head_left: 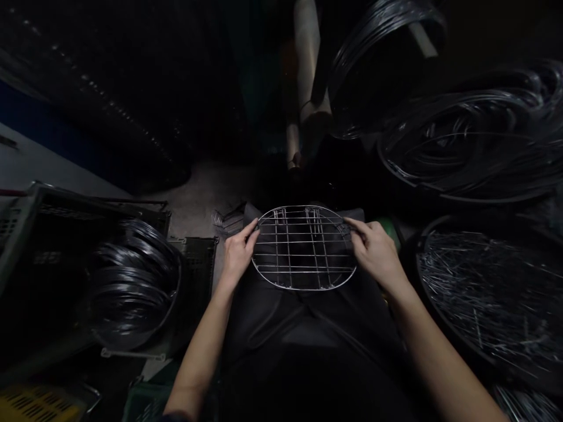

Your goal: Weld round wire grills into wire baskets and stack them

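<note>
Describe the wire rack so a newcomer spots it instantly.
Start at the dark lap. Over it, the left hand and right hand hold opposite ends of the wire rack. Unlike the wire coils and loose wire pieces around it, it's a crossed grid inside an oval rim.

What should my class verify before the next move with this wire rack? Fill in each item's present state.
1. Left hand secure on the wire rack: ok, it grips the left end.
2. Right hand secure: ok, it grips the opposite end.
3. Rack apart from the wire rings at left and the loose wire pieces at right: ok.
4. Lighting adequate: not ok, much of the surroundings is dark.
5. Rack free of defects: cannot tell, detail too fine.
</note>
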The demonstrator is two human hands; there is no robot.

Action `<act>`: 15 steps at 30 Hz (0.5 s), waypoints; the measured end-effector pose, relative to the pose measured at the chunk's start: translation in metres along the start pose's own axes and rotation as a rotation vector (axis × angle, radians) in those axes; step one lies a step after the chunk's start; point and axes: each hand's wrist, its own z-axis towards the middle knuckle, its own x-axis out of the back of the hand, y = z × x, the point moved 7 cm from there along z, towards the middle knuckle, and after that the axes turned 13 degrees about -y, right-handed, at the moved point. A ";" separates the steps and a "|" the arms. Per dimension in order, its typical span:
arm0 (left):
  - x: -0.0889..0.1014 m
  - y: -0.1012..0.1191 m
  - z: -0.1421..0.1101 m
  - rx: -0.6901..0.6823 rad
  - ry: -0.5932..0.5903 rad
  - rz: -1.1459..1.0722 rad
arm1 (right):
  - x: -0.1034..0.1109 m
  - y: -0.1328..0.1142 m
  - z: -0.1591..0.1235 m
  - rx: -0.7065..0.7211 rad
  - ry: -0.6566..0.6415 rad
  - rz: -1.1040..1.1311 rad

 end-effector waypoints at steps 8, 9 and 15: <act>-0.018 -0.016 0.001 -0.037 0.040 -0.091 | -0.028 0.031 -0.012 0.006 -0.081 0.467; -0.019 -0.016 0.000 -0.023 0.035 -0.112 | -0.029 0.032 -0.012 0.002 -0.071 0.514; -0.024 -0.008 -0.009 0.127 -0.036 -0.354 | -0.027 0.027 -0.017 -0.037 -0.120 0.674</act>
